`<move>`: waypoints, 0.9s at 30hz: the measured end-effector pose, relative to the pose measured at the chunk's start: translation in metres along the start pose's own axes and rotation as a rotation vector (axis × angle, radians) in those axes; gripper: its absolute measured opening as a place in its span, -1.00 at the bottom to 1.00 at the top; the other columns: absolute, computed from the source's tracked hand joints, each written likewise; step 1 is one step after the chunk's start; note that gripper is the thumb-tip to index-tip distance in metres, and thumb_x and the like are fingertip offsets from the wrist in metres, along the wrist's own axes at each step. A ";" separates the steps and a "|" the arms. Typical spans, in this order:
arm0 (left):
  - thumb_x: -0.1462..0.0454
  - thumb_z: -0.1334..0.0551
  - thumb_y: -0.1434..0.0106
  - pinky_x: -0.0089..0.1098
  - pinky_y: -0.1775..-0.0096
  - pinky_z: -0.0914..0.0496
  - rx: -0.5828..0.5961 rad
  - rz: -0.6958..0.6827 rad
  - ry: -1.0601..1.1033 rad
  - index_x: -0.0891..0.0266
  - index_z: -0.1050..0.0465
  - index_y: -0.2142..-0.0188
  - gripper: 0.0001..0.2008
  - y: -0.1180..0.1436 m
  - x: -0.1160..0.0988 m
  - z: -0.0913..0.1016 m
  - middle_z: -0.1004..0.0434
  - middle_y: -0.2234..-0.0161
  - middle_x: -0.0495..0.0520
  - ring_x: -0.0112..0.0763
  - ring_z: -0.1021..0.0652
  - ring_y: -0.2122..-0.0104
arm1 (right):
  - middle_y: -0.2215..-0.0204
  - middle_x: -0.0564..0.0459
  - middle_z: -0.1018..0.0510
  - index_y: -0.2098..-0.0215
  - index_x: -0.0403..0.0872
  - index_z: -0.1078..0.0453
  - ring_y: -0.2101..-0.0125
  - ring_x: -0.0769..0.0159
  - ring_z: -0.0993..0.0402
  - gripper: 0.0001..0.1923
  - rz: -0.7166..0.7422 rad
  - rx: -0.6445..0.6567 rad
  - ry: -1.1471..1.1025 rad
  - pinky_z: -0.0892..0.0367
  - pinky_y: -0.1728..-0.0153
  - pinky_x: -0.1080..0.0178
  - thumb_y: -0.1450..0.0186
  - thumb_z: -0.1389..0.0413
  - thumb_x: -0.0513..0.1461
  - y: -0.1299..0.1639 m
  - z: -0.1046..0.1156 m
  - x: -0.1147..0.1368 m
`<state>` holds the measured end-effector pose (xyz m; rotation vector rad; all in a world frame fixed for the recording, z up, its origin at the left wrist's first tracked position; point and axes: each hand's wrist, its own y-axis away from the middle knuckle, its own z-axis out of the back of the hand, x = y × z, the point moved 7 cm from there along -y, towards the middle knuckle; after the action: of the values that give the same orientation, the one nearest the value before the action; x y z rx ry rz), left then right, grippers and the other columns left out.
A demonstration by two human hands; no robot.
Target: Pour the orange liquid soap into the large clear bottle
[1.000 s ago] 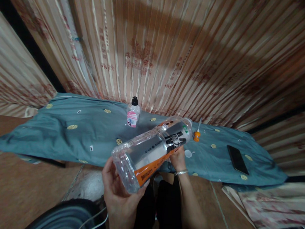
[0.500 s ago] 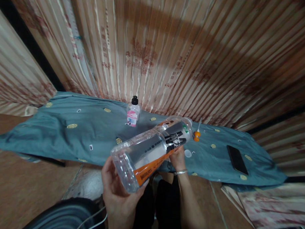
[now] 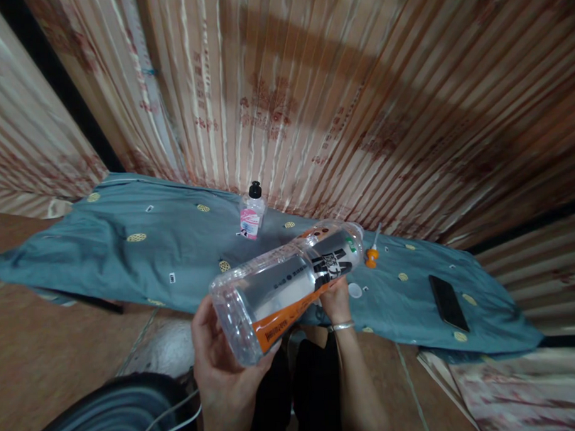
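A big clear plastic bottle [image 3: 290, 284] with an orange and silver label is held tilted above the cloth-covered table, its base toward me on the left and its neck end up to the right. My left hand [image 3: 226, 362] is closed around the base. Under the neck end, my right hand [image 3: 336, 298], with a bracelet at the wrist, grips the bottle; its fingers are mostly hidden behind it. Beyond the neck lies an orange pump-like top [image 3: 372, 256] with a thin clear tube. A small white round cap [image 3: 355, 290] is beside my right hand.
A small clear bottle [image 3: 252, 215] with a black cap and pink label stands at the table's back. A black phone [image 3: 448, 303] lies on the blue-green cloth [image 3: 175, 244] to the right. Pleated curtains [image 3: 283, 102] hang behind; a dark ribbed round object [image 3: 120, 416] is at lower left.
Almost nothing differs. The view has shifted very slightly, and both hands keep the bottle in the same tilted position.
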<state>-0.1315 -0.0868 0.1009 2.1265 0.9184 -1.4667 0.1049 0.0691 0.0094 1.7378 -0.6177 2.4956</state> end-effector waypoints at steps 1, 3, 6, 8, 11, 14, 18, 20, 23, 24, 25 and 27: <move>0.21 -0.59 0.09 -0.28 0.07 -0.58 -0.001 0.000 -0.001 0.16 -0.41 -0.19 -0.17 0.000 -0.001 0.000 -0.59 -0.05 0.18 -0.10 -0.64 0.00 | 0.24 -0.09 -0.69 0.05 -0.06 -0.38 0.19 0.02 -0.64 -0.49 0.002 0.001 -0.006 -0.56 0.15 0.06 -0.07 -0.33 -0.12 0.000 0.000 0.001; 0.21 -0.59 0.09 -0.27 0.09 -0.59 -0.006 -0.005 -0.008 0.16 -0.41 -0.19 -0.17 0.000 -0.002 -0.001 -0.59 -0.05 0.19 -0.09 -0.64 0.02 | 0.25 -0.08 -0.69 0.04 -0.06 -0.37 0.18 0.03 -0.64 -0.49 0.006 -0.001 -0.012 -0.56 0.15 0.06 -0.06 -0.33 -0.13 0.000 0.000 0.004; 0.21 -0.59 0.09 -0.27 0.09 -0.59 -0.016 -0.009 -0.002 0.16 -0.42 -0.19 -0.17 0.001 -0.002 0.000 -0.59 -0.05 0.19 -0.08 -0.64 0.01 | 0.26 -0.06 -0.68 0.04 -0.05 -0.37 0.18 0.03 -0.63 -0.48 0.007 -0.011 -0.012 -0.56 0.14 0.07 -0.05 -0.34 -0.16 0.000 0.001 0.004; 0.20 -0.60 0.10 -0.28 0.09 -0.59 -0.019 0.001 -0.013 0.16 -0.42 -0.19 -0.17 0.001 -0.001 0.001 -0.59 -0.06 0.19 -0.08 -0.64 0.01 | 0.28 -0.05 -0.68 0.05 -0.05 -0.37 0.19 0.02 -0.63 -0.49 -0.001 -0.014 -0.014 -0.56 0.15 0.06 -0.05 -0.33 -0.16 0.000 0.002 0.002; 0.19 -0.61 0.12 -0.26 0.08 -0.58 -0.018 0.018 -0.020 0.15 -0.41 -0.19 -0.14 0.000 0.002 0.003 -0.59 -0.05 0.19 -0.06 -0.64 0.00 | 0.28 -0.05 -0.67 0.05 -0.05 -0.36 0.20 0.01 -0.63 -0.49 -0.013 -0.002 -0.022 -0.55 0.16 0.04 -0.06 -0.32 -0.15 0.001 0.001 -0.001; 0.19 -0.62 0.13 -0.25 0.07 -0.58 -0.012 0.020 -0.014 0.15 -0.41 -0.18 -0.14 0.000 0.004 0.004 -0.59 -0.05 0.19 -0.06 -0.64 0.00 | 0.28 -0.05 -0.67 0.05 -0.05 -0.35 0.20 0.01 -0.62 -0.48 -0.017 -0.012 -0.020 -0.55 0.16 0.05 -0.04 -0.33 -0.15 0.001 0.001 -0.003; 0.20 -0.62 0.14 -0.24 0.08 -0.58 -0.012 0.006 -0.026 0.17 -0.42 -0.18 -0.14 -0.002 0.003 0.004 -0.58 -0.07 0.21 -0.04 -0.63 0.00 | 0.26 -0.08 -0.67 0.10 -0.04 -0.35 0.19 0.02 -0.62 -0.50 -0.016 -0.029 -0.003 -0.55 0.16 0.07 -0.02 -0.34 -0.14 0.001 0.003 -0.003; 0.19 -0.62 0.15 -0.23 0.07 -0.58 -0.016 0.002 -0.031 0.17 -0.42 -0.17 -0.13 -0.002 0.002 0.004 -0.59 -0.06 0.21 -0.04 -0.64 0.00 | 0.24 -0.09 -0.67 0.11 -0.03 -0.35 0.18 0.02 -0.62 -0.51 -0.011 -0.027 -0.015 -0.56 0.15 0.06 -0.02 -0.34 -0.13 0.001 0.003 -0.002; 0.21 -0.61 0.14 -0.26 0.08 -0.58 -0.015 0.001 -0.026 0.16 -0.42 -0.17 -0.15 -0.002 0.001 0.004 -0.60 -0.04 0.19 -0.07 -0.64 0.01 | 0.21 -0.10 -0.67 0.12 -0.02 -0.35 0.16 0.03 -0.62 -0.52 0.002 -0.012 -0.054 -0.55 0.13 0.05 -0.03 -0.32 -0.12 0.000 0.001 -0.002; 0.21 -0.61 0.13 -0.27 0.08 -0.59 -0.014 -0.001 -0.025 0.16 -0.42 -0.17 -0.15 -0.002 0.001 0.003 -0.60 -0.04 0.19 -0.07 -0.64 0.01 | 0.20 -0.10 -0.66 0.12 -0.02 -0.35 0.16 0.03 -0.62 -0.53 0.004 -0.006 -0.066 -0.55 0.12 0.04 -0.03 -0.32 -0.11 0.000 0.000 -0.002; 0.21 -0.61 0.13 -0.27 0.09 -0.59 -0.013 -0.003 -0.027 0.16 -0.42 -0.18 -0.15 -0.001 0.001 0.003 -0.60 -0.04 0.19 -0.07 -0.64 0.01 | 0.20 -0.11 -0.66 0.12 -0.03 -0.35 0.16 0.02 -0.62 -0.52 0.006 -0.002 -0.076 -0.55 0.12 0.03 -0.03 -0.32 -0.11 -0.001 0.000 -0.002; 0.18 -0.61 0.11 -0.26 0.10 -0.59 -0.011 -0.007 -0.032 0.16 -0.41 -0.19 -0.14 -0.001 0.001 0.002 -0.59 -0.05 0.20 -0.04 -0.64 0.00 | 0.18 -0.12 -0.66 0.11 -0.03 -0.35 0.14 0.02 -0.62 -0.51 0.005 0.008 -0.084 -0.54 0.09 0.01 -0.04 -0.32 -0.09 -0.001 -0.001 -0.004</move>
<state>-0.1333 -0.0876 0.0994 2.0877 0.9207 -1.4915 0.1059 0.0706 0.0059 1.8544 -0.6191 2.4424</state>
